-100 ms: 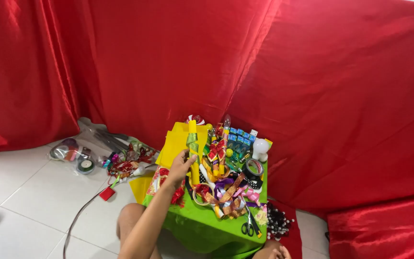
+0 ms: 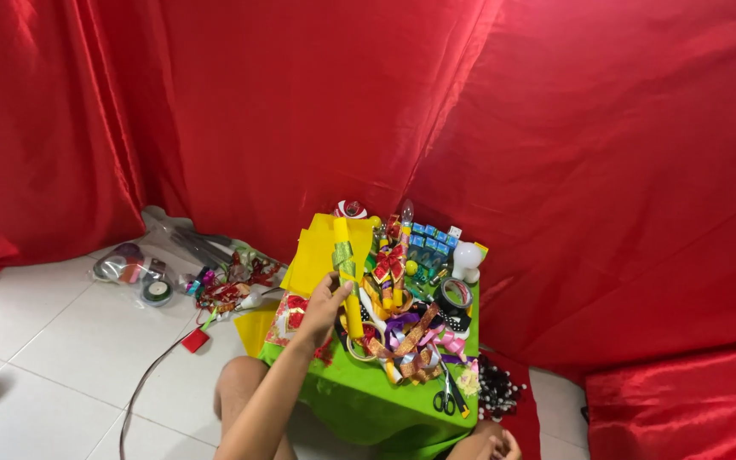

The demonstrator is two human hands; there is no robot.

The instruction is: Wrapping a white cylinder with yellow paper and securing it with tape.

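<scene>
Left hand [image 2: 325, 305] wraps fingers round yellow roll [image 2: 347, 277], roll upright over green bench [image 2: 359, 400] amid ribbon heap [image 2: 406, 336]. Right hand [image 2: 496, 445] at bottom edge, mostly cut off; grip cannot tell. Scissors [image 2: 447, 399] near bench front.

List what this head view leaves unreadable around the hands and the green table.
- Right hand: cut off by the bottom edge; grip unclear.
- Left hand on the yellow roll: fingers wrap behind, hidden.
- Ribbon pile: pieces overlap, too small to separate.
- Scissors: blades hidden under ribbons.
</scene>
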